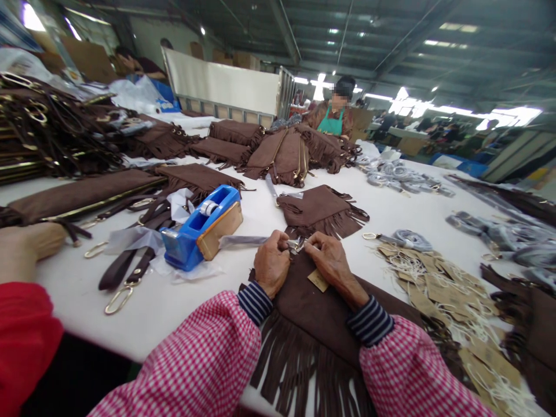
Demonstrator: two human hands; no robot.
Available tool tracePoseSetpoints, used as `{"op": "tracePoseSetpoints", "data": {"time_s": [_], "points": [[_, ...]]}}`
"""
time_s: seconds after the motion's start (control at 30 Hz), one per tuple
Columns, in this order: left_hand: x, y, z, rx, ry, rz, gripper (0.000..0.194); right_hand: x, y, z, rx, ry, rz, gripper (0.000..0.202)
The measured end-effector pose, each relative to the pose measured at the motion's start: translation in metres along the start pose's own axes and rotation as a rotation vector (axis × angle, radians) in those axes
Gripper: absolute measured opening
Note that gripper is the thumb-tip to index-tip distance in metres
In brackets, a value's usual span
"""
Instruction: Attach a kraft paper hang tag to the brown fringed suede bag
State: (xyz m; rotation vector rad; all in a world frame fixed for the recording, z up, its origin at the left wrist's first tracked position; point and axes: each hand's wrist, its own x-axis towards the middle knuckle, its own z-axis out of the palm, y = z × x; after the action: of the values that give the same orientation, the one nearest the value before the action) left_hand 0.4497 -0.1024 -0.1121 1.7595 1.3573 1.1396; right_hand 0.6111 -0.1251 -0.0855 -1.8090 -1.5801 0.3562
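A dark brown fringed bag [313, 307] lies on the white table in front of me, its fringe hanging toward my body. At its upper edge my left hand [273, 263] pinches a small metal clasp [296, 245] wrapped partly in clear film. My right hand [330, 263] closes its thumb and fingers on the other side of that clasp. Under my right hand a small tan tag [318, 280] rests on the bag. A wrapped strap [243, 241] runs left from my left hand toward a blue tape dispenser [202, 231].
Another fringed bag [319, 209] lies just beyond my hands. Tan tags with white strings [438, 284] spread at the right, near wrapped straps [521, 231]. A co-worker's hand [32, 249] is at the left edge, beside a wrist strap [130, 266]. Brown bags [278, 153] are heaped behind.
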Motion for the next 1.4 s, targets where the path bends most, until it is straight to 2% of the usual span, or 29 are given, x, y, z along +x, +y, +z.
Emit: {"op": "tracePoseSetpoints", "data": {"time_s": [0.07, 0.17, 0.23, 0.3, 0.37, 0.47, 0.6, 0.67, 0.9, 1.17, 1.3, 1.4], "points": [[-0.003, 0.005, -0.006, 0.248, 0.049, 0.118, 0.038, 0.0, 0.001, 0.0, 0.025, 0.008, 0.014, 0.019], [-0.006, 0.01, -0.013, 0.523, 0.068, 0.305, 0.024, 0.001, 0.003, -0.001, 0.07, 0.032, 0.027, 0.02], [-0.008, 0.011, -0.014, 0.586, 0.014, 0.325, 0.016, 0.001, 0.004, 0.0, 0.106, 0.051, 0.029, 0.02], [-0.007, 0.011, -0.013, 0.592, -0.086, 0.279, 0.011, 0.002, 0.005, 0.001, 0.151, 0.07, 0.034, 0.02], [-0.005, 0.01, -0.011, 0.563, -0.189, 0.22, 0.018, 0.002, 0.007, 0.002, 0.205, 0.087, 0.046, 0.019], [0.001, 0.01, -0.008, 0.405, -0.288, 0.118, 0.028, 0.001, 0.008, 0.003, 0.289, 0.101, 0.063, 0.019], [0.014, 0.01, -0.004, 0.216, -0.354, -0.021, 0.016, 0.0, 0.007, 0.001, 0.383, 0.098, 0.087, 0.017], [0.02, 0.008, -0.001, 0.165, -0.349, -0.068, 0.01, -0.001, 0.006, 0.0, 0.413, 0.092, 0.104, 0.016], [0.023, -0.002, 0.011, -0.029, -0.262, -0.183, 0.012, -0.001, 0.006, 0.0, 0.398, 0.072, 0.092, 0.015], [0.022, -0.007, 0.005, -0.268, -0.322, -0.248, 0.019, -0.003, 0.003, -0.003, 0.212, 0.025, 0.063, 0.013], [0.02, -0.007, 0.003, -0.342, -0.368, -0.222, 0.021, -0.006, 0.0, -0.004, 0.041, 0.034, 0.037, 0.015], [0.018, -0.007, 0.003, -0.378, -0.39, -0.199, 0.024, -0.007, -0.002, -0.005, 0.005, 0.067, 0.036, 0.015]]}}
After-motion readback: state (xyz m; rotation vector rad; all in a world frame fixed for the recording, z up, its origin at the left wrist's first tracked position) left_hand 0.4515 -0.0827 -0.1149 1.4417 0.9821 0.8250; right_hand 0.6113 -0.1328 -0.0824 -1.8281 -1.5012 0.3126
